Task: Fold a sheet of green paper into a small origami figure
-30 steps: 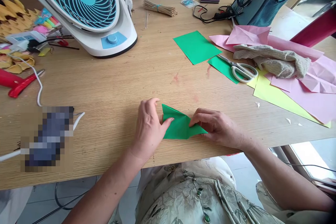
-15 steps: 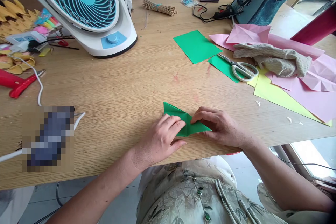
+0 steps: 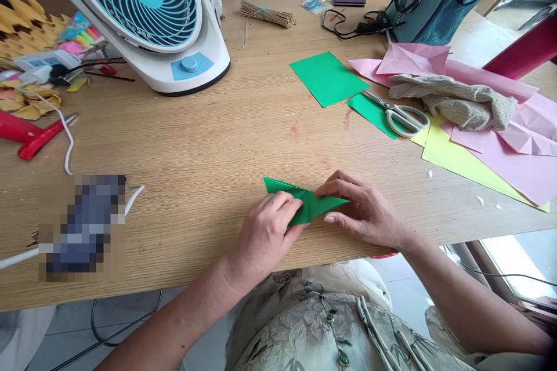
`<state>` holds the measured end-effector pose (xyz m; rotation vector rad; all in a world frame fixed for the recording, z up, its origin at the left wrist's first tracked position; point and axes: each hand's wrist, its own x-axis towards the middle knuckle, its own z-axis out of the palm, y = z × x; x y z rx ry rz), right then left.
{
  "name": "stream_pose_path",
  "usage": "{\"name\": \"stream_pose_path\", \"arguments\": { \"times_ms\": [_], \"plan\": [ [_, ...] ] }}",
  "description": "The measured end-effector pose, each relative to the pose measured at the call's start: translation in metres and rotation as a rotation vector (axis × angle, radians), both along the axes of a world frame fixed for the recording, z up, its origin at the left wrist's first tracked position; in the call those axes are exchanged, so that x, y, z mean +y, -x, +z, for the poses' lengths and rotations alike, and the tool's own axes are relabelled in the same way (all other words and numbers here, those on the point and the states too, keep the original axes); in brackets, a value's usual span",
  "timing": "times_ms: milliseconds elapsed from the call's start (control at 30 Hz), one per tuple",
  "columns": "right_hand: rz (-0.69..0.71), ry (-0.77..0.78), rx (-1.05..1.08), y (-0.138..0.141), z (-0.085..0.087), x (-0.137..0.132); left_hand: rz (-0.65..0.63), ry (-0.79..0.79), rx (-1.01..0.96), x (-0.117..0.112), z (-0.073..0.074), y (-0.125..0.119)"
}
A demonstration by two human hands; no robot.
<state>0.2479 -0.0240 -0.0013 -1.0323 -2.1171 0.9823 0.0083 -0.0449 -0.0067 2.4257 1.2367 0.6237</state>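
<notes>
Nearest the person, the left hand and right hand meet on a folded green paper. It lies flat on the bench, nearer than the fan and off to its right. The step in hand looks like setting a fold. The left grip is narrow, fingers over and thumb under the paper's left half. The right grip pinches its right-hand point. A clean crease calls for keeping the edges matched while a fingertip presses along the fold. The paper is a long, flat, pointed shape, its layers overlapping at the middle. Farther off, right of the fan, lie a green sheet and scissors.
</notes>
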Motion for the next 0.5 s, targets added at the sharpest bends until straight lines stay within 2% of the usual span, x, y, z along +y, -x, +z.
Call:
{"name": "stream_pose_path", "arguments": {
  "times_ms": [300, 500],
  "plan": [
    [-0.071, -0.055, -0.051, 0.017, 0.001, -0.012, 0.016, 0.041, -0.020, -0.008, 0.005, -0.001],
    [-0.097, -0.073, -0.082, 0.025, 0.001, -0.017, -0.047, 0.059, -0.003, -0.006, 0.008, 0.000]
  ]
}}
